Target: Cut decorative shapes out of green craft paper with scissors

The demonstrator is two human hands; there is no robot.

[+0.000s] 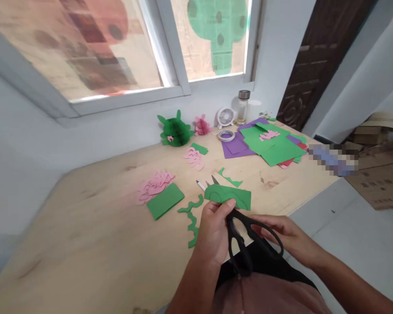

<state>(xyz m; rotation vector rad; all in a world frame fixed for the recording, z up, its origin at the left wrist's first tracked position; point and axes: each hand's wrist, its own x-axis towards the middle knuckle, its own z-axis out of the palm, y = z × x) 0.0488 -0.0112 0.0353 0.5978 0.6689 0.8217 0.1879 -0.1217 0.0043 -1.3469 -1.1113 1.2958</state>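
My left hand (216, 226) pinches a folded green paper strip (227, 196) marked with a wavy pencil line, thumb on top. Black-handled scissors (249, 226) lie against this hand, their blade tips showing beyond the strip. My right hand (284, 235) has its fingers curled at the scissors' right handle loop; part of them is hidden behind it. A white pen (201, 186) lies by the blade tips. Wavy green offcuts (192, 222) rest left of my left hand, and another green scrap (229, 178) lies beyond the strip. A folded green paper rectangle (165, 201) is farther left.
Pink paper cutouts (157, 185) lie on the wooden table (101, 226). Along the wall stand a green paper turtle-like figure (177, 131), a pink one (202, 125), a small fan (225, 117) and a glass bottle (243, 109). Tape (226, 136) sits beside stacked coloured paper (275, 148).
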